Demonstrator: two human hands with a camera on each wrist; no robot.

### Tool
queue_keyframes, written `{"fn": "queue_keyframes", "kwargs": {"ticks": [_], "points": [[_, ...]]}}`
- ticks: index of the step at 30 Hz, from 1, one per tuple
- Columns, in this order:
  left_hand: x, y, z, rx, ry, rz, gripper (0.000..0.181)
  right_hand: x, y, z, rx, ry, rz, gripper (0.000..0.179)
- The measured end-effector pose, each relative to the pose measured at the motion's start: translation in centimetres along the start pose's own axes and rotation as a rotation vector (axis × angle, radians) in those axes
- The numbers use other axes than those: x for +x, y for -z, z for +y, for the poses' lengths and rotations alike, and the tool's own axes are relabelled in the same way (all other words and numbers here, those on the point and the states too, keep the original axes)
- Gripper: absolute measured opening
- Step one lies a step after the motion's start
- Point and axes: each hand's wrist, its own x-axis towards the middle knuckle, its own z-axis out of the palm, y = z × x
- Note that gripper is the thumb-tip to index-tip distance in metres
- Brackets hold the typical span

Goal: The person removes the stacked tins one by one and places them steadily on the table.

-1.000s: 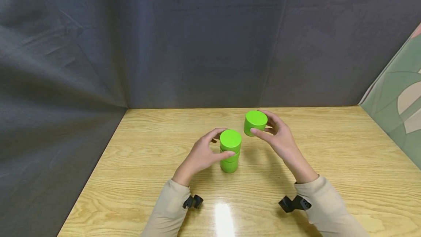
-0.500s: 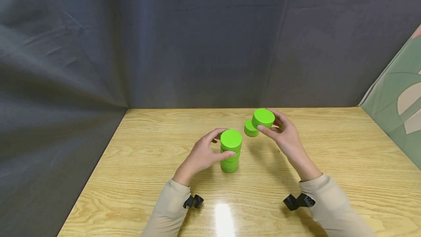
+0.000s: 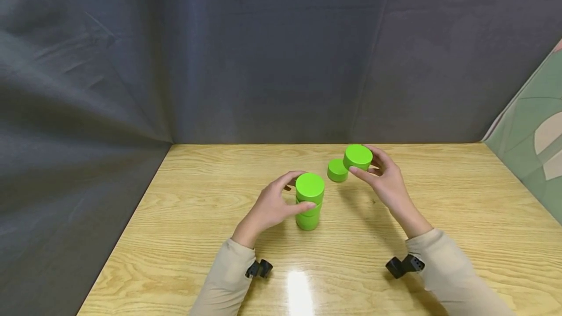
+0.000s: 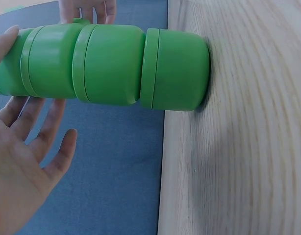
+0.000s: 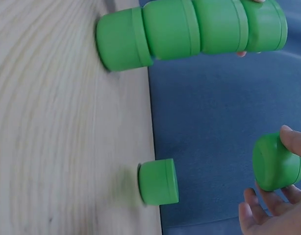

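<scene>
Several small green lidded jars (image 3: 310, 187) stand in an upright stack on the table. My left hand (image 3: 270, 204) grips the stack near its top, with the thumb on the near side; in the left wrist view its fingers (image 4: 44, 132) reach around the upper jars. To the right and farther back, my right hand (image 3: 386, 182) holds another green jar (image 3: 358, 156) in the air between thumb and fingers. A single green jar (image 3: 337, 170) stands on the table beyond the stack, partly overlapped by the held one in the head view; the right wrist view shows them well apart.
The light wood table (image 3: 197, 184) runs back to a dark grey cloth (image 3: 272, 52), which also hangs along the left. A green patterned cloth (image 3: 527, 135) borders the right side. Small black cameras (image 3: 259, 268) sit on both wrists.
My right hand has moved right with its jar, bringing the jar standing on the table into sight behind it. My left hand and the stack have stayed in place.
</scene>
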Motion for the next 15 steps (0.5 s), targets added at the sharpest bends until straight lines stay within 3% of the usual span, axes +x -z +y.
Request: {"fn": "queue_keyframes", "kwargs": {"ticks": [15], "points": [[0.0, 0.1, 0.0, -0.005, -0.007, -0.005, 0.066, 0.9, 1.0, 1.7, -0.080, -0.055, -0.010, 0.068]]}}
